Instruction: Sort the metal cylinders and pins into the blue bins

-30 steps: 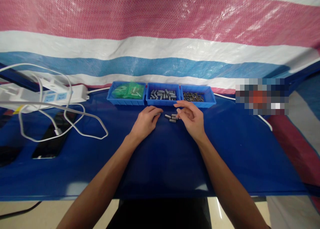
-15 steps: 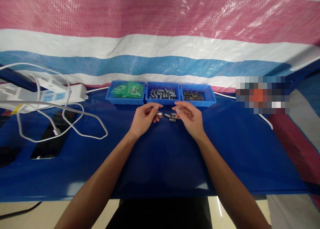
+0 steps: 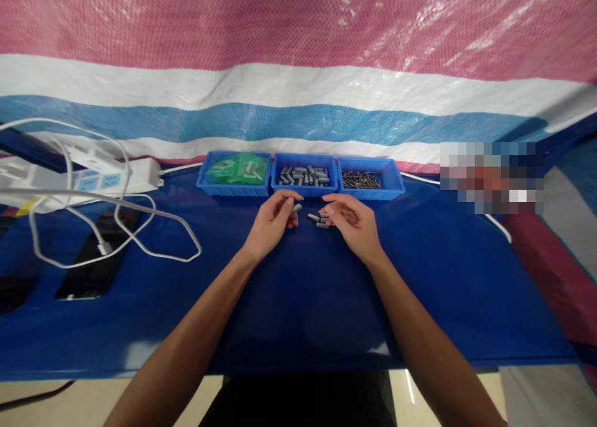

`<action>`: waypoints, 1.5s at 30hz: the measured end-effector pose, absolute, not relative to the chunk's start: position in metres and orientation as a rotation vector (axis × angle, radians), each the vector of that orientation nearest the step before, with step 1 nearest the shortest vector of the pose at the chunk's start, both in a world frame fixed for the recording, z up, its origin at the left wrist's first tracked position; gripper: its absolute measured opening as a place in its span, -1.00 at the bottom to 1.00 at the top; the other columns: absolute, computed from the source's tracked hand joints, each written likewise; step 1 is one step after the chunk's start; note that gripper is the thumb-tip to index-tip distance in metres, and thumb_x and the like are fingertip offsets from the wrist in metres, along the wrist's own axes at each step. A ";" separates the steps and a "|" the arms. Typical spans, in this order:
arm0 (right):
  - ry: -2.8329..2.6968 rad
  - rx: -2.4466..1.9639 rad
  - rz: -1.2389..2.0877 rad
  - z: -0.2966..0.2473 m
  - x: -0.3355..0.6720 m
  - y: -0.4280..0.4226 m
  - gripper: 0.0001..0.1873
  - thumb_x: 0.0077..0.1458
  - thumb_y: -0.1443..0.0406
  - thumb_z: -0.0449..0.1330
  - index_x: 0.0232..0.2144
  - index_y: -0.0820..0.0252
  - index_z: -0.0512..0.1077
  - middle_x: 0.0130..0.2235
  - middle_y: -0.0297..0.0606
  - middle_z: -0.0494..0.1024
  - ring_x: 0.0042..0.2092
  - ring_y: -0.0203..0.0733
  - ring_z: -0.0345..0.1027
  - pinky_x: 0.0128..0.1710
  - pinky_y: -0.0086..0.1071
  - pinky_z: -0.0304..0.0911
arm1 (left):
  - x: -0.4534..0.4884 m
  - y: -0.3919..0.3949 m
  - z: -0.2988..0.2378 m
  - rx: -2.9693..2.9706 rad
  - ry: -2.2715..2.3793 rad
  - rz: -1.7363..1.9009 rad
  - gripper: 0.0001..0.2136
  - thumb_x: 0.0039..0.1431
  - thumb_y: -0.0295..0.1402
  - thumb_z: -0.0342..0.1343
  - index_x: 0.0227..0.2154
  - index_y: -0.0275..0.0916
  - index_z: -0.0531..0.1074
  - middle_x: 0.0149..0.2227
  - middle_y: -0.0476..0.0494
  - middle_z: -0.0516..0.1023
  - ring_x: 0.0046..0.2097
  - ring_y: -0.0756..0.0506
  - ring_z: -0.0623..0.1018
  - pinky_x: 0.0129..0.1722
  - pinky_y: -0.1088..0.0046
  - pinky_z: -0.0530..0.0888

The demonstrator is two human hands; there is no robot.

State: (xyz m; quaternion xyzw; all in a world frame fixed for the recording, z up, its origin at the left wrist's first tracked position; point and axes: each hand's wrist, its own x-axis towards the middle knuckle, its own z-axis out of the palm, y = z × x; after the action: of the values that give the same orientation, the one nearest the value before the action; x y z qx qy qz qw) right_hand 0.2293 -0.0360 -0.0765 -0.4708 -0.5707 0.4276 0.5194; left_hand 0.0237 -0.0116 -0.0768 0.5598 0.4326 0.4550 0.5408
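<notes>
My left hand hovers just above the blue table cover, its fingertips pinching a small grey cylinder. My right hand is opposite it, fingers curled and pinched together over a small pile of grey cylinders lying on the cover; what the fingertips hold is too small to name. Three blue bins stand in a row just behind: the left bin with green bags, the middle bin with grey cylinders, the right bin with small dark screws.
A white power strip with looping white cables sits at the left. A black phone lies flat beside them, plugged in. A striped tarp hangs behind the table. The near table edge runs along the bottom.
My left hand rose from flat on the cover and now pinches a grey cylinder, tilting it up. My right hand stayed over the pile, its fingers curling closer together.
</notes>
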 end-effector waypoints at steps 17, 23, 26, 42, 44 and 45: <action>-1.544 -1.122 1.021 -0.078 0.226 -0.038 -0.71 0.21 0.16 0.36 -0.05 0.09 0.60 -0.28 -0.27 0.66 -0.32 -0.21 0.56 -0.30 -0.30 0.50 | 0.022 -0.012 -0.076 1.116 0.956 1.144 -0.66 -0.03 -0.22 0.53 -0.29 -0.29 0.57 -0.27 -0.12 0.67 -0.26 -0.08 0.68 -0.08 0.32 0.64; -1.518 -1.096 1.072 -0.080 0.226 -0.037 -0.69 0.19 0.14 0.39 -0.05 0.10 0.61 -0.27 -0.26 0.68 -0.31 -0.20 0.58 -0.29 -0.31 0.50 | 0.022 -0.014 -0.073 1.136 0.926 1.083 -0.64 -0.03 -0.20 0.54 -0.27 -0.27 0.57 -0.19 -0.21 0.72 -0.18 -0.14 0.72 0.00 0.24 0.65; -1.499 -1.100 1.102 -0.081 0.227 -0.037 -0.70 0.17 0.12 0.41 -0.09 0.11 0.64 -0.29 -0.25 0.69 -0.33 -0.20 0.57 -0.31 -0.31 0.51 | 0.023 -0.015 -0.073 1.114 0.926 1.061 -0.61 -0.06 -0.21 0.56 -0.26 -0.26 0.56 -0.19 -0.21 0.74 -0.15 -0.17 0.73 0.03 0.22 0.64; -1.373 -0.975 0.994 -0.072 0.224 -0.030 -0.51 0.20 0.16 0.39 0.17 -0.03 0.53 0.19 -0.14 0.61 0.02 -0.06 0.61 0.02 -0.13 0.58 | 0.023 -0.018 -0.086 2.286 1.068 1.000 -0.73 0.39 -0.45 0.12 0.05 -0.23 0.61 0.13 -0.28 0.64 0.19 -0.26 0.57 0.25 0.03 0.51; -1.385 -0.963 0.972 -0.070 0.225 -0.031 -0.55 0.22 0.17 0.37 0.15 -0.02 0.54 0.20 -0.14 0.60 0.03 -0.05 0.61 0.03 -0.13 0.57 | 0.024 -0.018 -0.089 2.411 0.946 0.916 -0.69 0.39 -0.48 0.10 0.11 -0.22 0.58 0.20 -0.26 0.60 0.29 -0.28 0.50 0.31 -0.03 0.46; -1.379 -0.973 0.953 -0.070 0.226 -0.031 -0.59 0.23 0.17 0.37 0.11 0.00 0.56 0.16 -0.14 0.62 0.00 -0.06 0.61 0.01 -0.14 0.58 | 0.024 -0.018 -0.091 2.451 0.913 0.875 -0.68 0.39 -0.49 0.10 0.12 -0.22 0.58 0.20 -0.25 0.61 0.29 -0.28 0.49 0.31 -0.04 0.46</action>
State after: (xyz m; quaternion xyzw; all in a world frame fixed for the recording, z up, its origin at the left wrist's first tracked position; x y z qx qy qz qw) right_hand 0.2255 -0.0310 -0.0701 -0.4138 -0.5866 0.4054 0.5659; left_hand 0.0241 -0.0177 -0.0911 0.8724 0.3251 0.3114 0.1906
